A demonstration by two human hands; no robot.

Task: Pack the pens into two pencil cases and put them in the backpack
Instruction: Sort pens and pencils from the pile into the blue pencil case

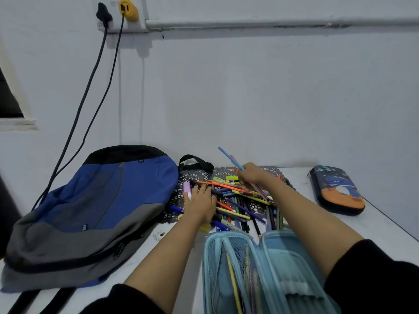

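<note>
An open light-blue pencil case [267, 273] lies nearest, at the front edge of the surface [300, 177], with a few pens in its mesh pocket. Beyond it a loose pile of pens [235, 207] covers a black lace mat [195, 176]. The left hand [200, 205] rests flat on the pile. The right hand [251, 175] grips a small bunch of pens [229, 158], blue and pink ends up. One blue-grey backpack [95, 205] lies to the left. A second, dark pencil case [335, 189] lies closed near the right edge, with bare room around it.
</note>
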